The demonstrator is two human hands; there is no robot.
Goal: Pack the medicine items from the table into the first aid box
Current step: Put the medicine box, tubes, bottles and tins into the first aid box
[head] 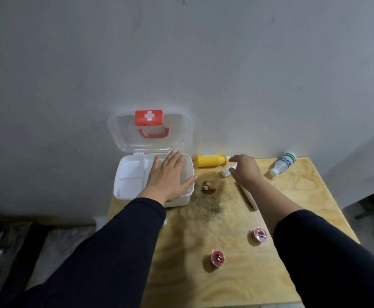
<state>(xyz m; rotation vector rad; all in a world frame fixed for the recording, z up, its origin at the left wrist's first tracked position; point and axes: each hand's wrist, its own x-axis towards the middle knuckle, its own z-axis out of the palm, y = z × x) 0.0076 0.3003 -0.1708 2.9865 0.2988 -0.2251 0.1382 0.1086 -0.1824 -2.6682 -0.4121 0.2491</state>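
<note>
Packing under way | left hand [167, 176] lies flat, fingers spread, on open first aid box [123, 185], likely steadying it | right hand [245, 168] reaches with loose, empty fingers toward yellow bottle [210, 160] lying on desk [292, 196] beside box.

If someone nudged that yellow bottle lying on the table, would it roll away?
Probably. The yellow bottle lies on its side and looks round, so a sideways nudge would likely roll it. It looks like light plastic, so probably easy to lift. The wall just behind it may stop it.
</note>
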